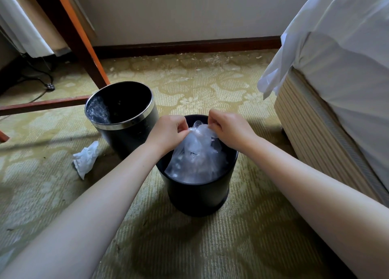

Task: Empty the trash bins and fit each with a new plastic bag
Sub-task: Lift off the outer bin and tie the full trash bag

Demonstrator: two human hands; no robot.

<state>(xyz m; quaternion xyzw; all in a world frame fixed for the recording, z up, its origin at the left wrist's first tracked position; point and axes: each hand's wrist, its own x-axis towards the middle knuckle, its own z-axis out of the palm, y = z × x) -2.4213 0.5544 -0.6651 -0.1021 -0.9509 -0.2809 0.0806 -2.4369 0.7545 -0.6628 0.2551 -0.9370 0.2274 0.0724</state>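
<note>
Both hands, left hand [168, 129] and right hand [228, 127], pinch a clear bag's [195, 154] gathered neck above the near bin [197, 194], apparently to close it for lifting out.

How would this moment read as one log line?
left hand, right hand: pinching clear bag top | clear bag: inside near bin

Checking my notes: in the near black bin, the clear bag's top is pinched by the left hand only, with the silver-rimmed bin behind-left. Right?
Not quite: the head view shows both the left hand and the right hand pinching the top of the clear bag in the near black bin. The silver-rimmed bin is behind-left, as stated.
</note>
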